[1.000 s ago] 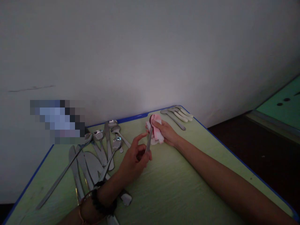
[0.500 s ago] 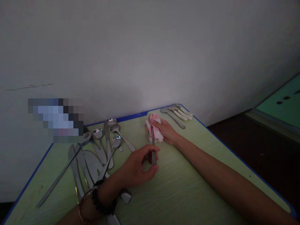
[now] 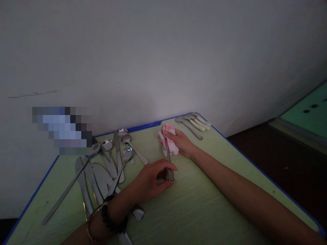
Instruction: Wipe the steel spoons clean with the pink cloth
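Observation:
A metal spoon (image 3: 168, 157) is held between both hands above the table, its bowl pointing away from me. My left hand (image 3: 150, 178) grips the lower end of its handle between thumb and fingers. Closed around a pink and white cloth (image 3: 172, 144), my right hand (image 3: 183, 141) presses it against the spoon's bowl with the thumb. The fingers behind the cloth are mostly hidden. Under and beside my left forearm lies a spread of metal cutlery, including a long-handled spoon (image 3: 70, 187), a small spoon (image 3: 135, 151) and a table knife (image 3: 119, 158).
Beyond the right hand, a spoon (image 3: 190, 129) and several white-handled pieces of cutlery (image 3: 200, 124) lie near the far right corner. The green table (image 3: 204, 204) has a blue edge and meets a pale wall (image 3: 163, 61). A pixelated patch covers the far left corner.
The spoon's handle end has swung slightly to the right along with my left fingertips. My right hand and the cloth stay nearly in place.

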### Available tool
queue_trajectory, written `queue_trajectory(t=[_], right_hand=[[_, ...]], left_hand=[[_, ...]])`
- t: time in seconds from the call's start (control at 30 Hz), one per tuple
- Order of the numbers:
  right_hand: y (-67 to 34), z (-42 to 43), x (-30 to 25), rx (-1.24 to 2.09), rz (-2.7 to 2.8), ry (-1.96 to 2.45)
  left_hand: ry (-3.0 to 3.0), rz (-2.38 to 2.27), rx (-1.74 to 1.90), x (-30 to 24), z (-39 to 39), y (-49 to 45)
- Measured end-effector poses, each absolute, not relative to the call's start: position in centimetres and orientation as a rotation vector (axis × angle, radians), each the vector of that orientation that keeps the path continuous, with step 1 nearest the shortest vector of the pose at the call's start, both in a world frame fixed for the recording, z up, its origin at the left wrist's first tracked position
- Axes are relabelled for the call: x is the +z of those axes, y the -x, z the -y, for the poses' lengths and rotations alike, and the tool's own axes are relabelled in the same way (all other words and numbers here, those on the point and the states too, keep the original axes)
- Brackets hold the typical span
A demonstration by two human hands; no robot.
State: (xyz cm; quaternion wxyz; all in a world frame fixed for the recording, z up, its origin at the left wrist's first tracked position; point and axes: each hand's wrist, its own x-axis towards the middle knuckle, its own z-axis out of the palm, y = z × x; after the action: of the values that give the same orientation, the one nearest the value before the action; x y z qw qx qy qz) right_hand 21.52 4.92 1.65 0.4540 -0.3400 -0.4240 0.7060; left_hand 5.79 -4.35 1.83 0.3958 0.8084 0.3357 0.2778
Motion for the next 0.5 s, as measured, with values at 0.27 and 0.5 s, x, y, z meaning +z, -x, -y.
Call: queue_trajectory(t=[0.27, 0.5], right_hand=[[-21.56, -5.05, 1.48, 1.752, 1.068, 0.810], [-21.37, -4.89, 1.91, 1.735, 1.033, 0.856]], left_hand=[[-2.091, -0.868, 0.700, 1.97, 4.06, -5.71], [-2.167, -0.922, 0.737, 1.95, 4.24, -5.79]])
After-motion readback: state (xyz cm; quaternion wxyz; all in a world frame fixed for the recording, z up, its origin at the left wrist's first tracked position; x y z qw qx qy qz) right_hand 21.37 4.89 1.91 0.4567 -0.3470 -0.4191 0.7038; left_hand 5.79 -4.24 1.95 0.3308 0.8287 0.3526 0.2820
